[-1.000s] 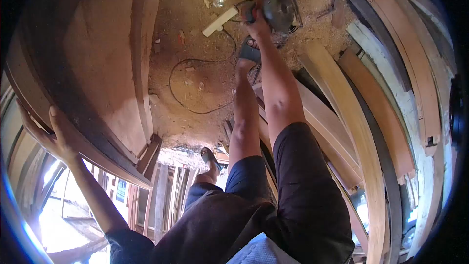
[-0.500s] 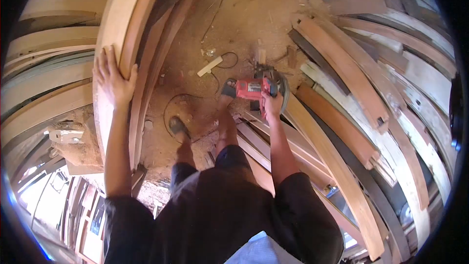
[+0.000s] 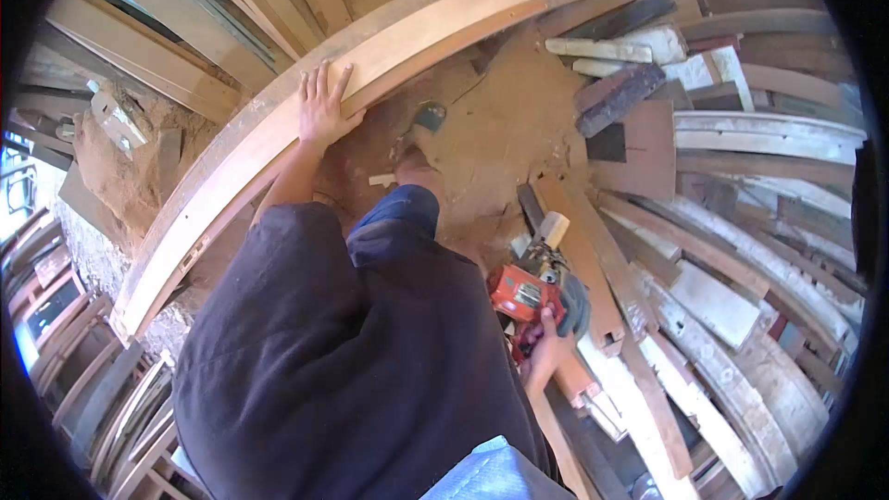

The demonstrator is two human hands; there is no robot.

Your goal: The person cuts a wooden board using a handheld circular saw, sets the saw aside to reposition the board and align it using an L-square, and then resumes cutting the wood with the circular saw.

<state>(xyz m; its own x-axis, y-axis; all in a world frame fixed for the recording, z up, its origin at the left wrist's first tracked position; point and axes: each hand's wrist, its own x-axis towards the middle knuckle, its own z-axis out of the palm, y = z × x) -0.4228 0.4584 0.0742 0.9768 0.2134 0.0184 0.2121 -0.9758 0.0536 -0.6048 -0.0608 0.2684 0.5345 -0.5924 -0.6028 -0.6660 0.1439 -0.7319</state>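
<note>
My left hand (image 3: 324,113) lies with fingers spread on a long light-brown wooden board (image 3: 417,32), which rests along a darker plank edge and looks curved through the lens. My right hand (image 3: 548,352) is wrapped round the handle of a red power saw (image 3: 520,294), at the right of my body. The saw's round dark guard faces right, and a small light wood piece (image 3: 554,229) shows just above its front. Part of the saw's underside is hidden.
Stacked planks (image 3: 722,315) fill the right side. More boards (image 3: 157,46) lie at the upper left, near a sawdust heap (image 3: 111,167). My sandalled foot (image 3: 428,117) stands on the dusty floor (image 3: 495,148), beside a white power strip (image 3: 381,181).
The view has swung round. The red saw, hidden or blurred low by my feet earlier, has come up nearer my body in my right hand. My left hand remains on the board.
</note>
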